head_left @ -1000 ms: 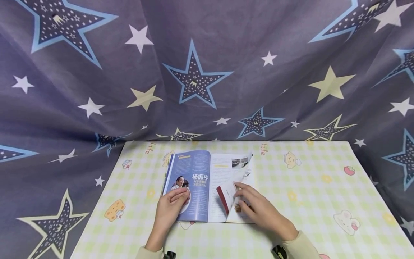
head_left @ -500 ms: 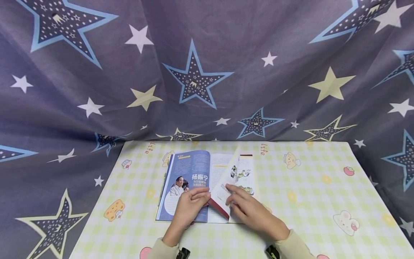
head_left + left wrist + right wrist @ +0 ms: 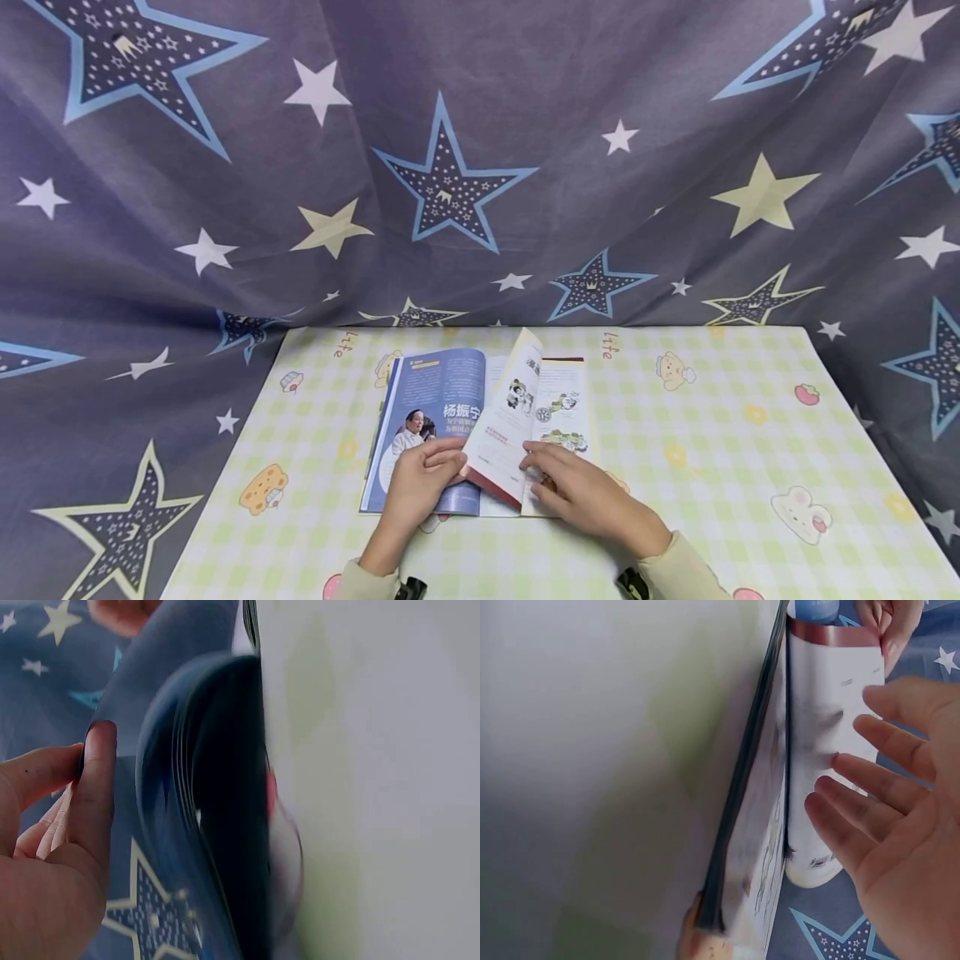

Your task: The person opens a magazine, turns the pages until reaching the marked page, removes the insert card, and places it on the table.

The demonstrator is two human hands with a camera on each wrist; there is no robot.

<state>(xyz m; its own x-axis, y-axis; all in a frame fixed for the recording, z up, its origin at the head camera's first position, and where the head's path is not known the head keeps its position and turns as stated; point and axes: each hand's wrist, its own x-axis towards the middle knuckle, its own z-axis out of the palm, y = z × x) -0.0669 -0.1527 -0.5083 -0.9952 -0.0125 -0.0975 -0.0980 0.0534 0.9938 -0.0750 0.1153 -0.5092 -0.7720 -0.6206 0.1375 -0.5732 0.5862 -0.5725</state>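
Note:
An open magazine [image 3: 431,408] lies on the table, its left page blue with a portrait. One page [image 3: 502,425] stands lifted over the middle, white with small cartoons and a red lower edge. My left hand [image 3: 431,471] pinches that page at its lower corner; the right wrist view shows its fingers [image 3: 885,619] on the page's red edge [image 3: 832,634]. My right hand [image 3: 547,475] lies flat with straight fingers on the right side of the magazine, fingertips at the lifted page. In the right wrist view my right hand [image 3: 885,802] is spread beside the white page [image 3: 817,750].
The table carries a yellow-green checked cloth [image 3: 712,433] printed with small cartoon animals. A grey-blue fabric with stars [image 3: 480,167] hangs behind and drapes down both sides of the table.
My left hand left the blue page and took the lower corner of the turning page. That page has risen and swung toward the left. My right hand stayed on the right side.

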